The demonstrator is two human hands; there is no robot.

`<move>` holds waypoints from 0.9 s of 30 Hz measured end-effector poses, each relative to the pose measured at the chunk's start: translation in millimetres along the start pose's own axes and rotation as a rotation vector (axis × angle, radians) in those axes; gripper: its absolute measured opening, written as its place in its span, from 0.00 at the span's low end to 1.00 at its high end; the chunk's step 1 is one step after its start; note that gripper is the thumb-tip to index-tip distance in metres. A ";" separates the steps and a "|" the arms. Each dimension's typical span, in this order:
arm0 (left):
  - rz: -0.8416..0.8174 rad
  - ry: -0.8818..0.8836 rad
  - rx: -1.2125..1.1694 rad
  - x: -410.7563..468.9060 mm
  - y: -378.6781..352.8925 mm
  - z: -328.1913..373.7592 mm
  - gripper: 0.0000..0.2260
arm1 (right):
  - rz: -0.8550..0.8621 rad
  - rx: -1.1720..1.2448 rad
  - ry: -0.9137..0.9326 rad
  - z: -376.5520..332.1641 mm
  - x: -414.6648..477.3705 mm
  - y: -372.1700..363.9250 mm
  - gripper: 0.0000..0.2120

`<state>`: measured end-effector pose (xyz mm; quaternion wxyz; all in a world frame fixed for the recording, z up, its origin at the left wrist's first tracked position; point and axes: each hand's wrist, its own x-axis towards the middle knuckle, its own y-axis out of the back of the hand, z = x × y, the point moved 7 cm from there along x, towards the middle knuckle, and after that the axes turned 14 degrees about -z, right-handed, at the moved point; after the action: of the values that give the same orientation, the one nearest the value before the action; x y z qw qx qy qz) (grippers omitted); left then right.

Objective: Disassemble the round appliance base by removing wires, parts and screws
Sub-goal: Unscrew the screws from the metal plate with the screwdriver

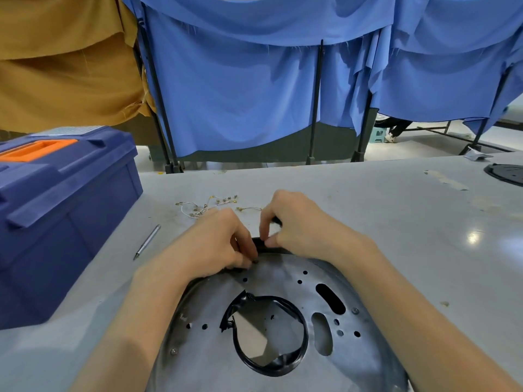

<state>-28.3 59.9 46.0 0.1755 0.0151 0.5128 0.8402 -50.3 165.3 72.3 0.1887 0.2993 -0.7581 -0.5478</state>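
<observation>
Grey bench, blue curtains behind; the round grey metal appliance base lies flat at the near edge; left grip and right grip, fingers curled, both pinch its black rim strip at the far side, probably to peel it; detached white wires lie beyond.

A gray table holds a big blue toolbox on the left. Near it lie a thin metal tool and some little wires. A round metal base sits in front. A dark round part rests far right.
</observation>
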 end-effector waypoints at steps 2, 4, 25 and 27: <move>-0.002 0.014 0.012 1.1 -1.0 -1.3 0.10 | -0.124 -0.012 -0.054 4.5 0.7 -11.1 0.05; 0.000 0.029 0.024 2.4 -2.7 -1.8 0.09 | -0.207 -0.024 -0.094 7.8 0.1 -17.8 0.07; 0.052 0.082 0.462 9.7 -15.6 6.3 0.03 | -0.202 -0.006 -0.075 9.7 3.5 -22.3 0.10; 0.057 0.071 0.513 10.3 -17.1 9.2 0.03 | -0.206 0.000 -0.074 10.1 3.8 -22.9 0.11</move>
<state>-31.3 78.0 33.9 0.1238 0.0440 0.7144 0.6873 -53.7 165.0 47.2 0.1033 0.3551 -0.7298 -0.5749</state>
